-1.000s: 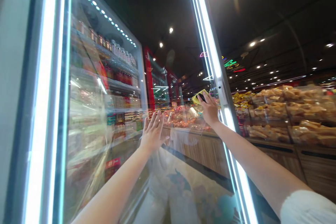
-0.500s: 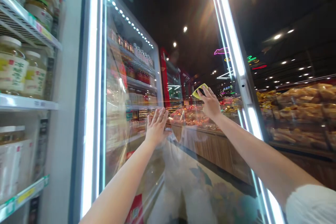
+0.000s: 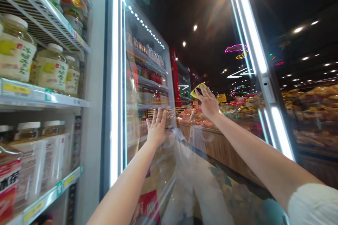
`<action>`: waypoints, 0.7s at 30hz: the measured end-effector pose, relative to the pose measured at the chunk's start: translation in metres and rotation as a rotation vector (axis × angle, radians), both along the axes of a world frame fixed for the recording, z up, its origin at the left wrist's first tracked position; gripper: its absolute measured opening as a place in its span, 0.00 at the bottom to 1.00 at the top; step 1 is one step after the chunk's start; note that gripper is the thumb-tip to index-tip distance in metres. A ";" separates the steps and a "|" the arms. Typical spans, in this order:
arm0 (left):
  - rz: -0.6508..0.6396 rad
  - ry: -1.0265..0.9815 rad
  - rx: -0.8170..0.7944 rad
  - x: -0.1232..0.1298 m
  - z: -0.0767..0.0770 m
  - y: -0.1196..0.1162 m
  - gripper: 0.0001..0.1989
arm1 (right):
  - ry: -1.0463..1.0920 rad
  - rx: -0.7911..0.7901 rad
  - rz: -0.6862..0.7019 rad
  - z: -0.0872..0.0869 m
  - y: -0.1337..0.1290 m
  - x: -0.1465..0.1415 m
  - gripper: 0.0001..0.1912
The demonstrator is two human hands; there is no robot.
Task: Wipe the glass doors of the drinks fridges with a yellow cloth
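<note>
A tall glass door (image 3: pixel 185 168) with glowing light strips along its frame fills the middle of the view. My right hand (image 3: pixel 210 104) presses a yellow cloth (image 3: pixel 194 91) to the glass, slightly right of centre; a dark patch shows on the cloth by the fingers. Lower and to the left, my left hand (image 3: pixel 157 128) is open against the pane, fingers spread and nothing in it. Reflections of shelves and of a person in pale clothing overlap on the glass.
On the left, cooler shelves (image 3: pixel 60 100) carry several labelled jars (image 3: pixel 51 70) and bottles (image 3: pixel 29 161). A bright light strip (image 3: pixel 282 133) runs down the door's right frame. Beyond it stand heaped bagged goods (image 3: pixel 311 109).
The view has turned left, so the door and its frame sit further right and more of the shelves show. Against the door, the cloth and both hands have shifted left.
</note>
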State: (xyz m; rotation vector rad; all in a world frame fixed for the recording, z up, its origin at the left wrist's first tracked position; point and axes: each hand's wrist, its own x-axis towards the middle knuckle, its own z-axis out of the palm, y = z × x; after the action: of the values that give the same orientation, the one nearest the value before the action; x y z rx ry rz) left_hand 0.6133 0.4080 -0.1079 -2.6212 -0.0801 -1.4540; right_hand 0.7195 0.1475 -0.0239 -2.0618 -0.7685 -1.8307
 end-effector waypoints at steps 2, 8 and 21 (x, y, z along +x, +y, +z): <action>-0.003 -0.001 -0.024 -0.001 -0.005 0.006 0.54 | -0.026 -0.037 0.018 -0.001 0.031 -0.007 0.38; -0.048 0.029 -0.034 -0.007 -0.016 0.018 0.53 | -0.101 -0.350 0.078 -0.048 0.043 -0.014 0.36; -0.041 0.002 -0.174 -0.019 -0.028 0.060 0.54 | -0.107 -0.407 0.139 -0.040 0.123 -0.038 0.31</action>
State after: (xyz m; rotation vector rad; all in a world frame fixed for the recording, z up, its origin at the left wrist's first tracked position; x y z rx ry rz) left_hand 0.5945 0.4676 -0.1357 -2.7765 -0.1612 -1.5220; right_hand 0.6814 0.2705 -0.0643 -2.0833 -1.3753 -1.8369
